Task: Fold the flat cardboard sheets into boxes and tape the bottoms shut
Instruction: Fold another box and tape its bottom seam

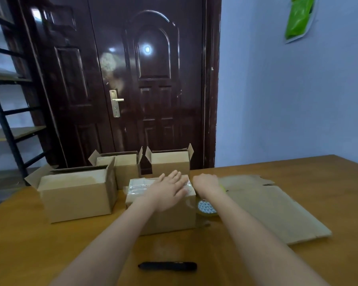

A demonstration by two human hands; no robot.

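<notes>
A small cardboard box [163, 219] stands bottom-up in the middle of the table, with clear tape [136, 187] across its top. My left hand [167, 190] lies flat on that taped top, fingers straight. My right hand [206, 183] is curled at the box's far right corner, its fingers hidden. A small yellow tool [222, 186] sticks out at its right side, seemingly gripped. A roll of clear tape [207, 208] lies on the table under my right wrist. Flat cardboard sheets [273, 207] lie to the right.
Three folded boxes stand open-topped: a large one [77, 195] at left, two smaller ones [126, 170] [170, 164] behind. A black marker [167, 266] lies near the front of the wooden table [29, 244]. A dark door and a metal shelf rack are beyond the table.
</notes>
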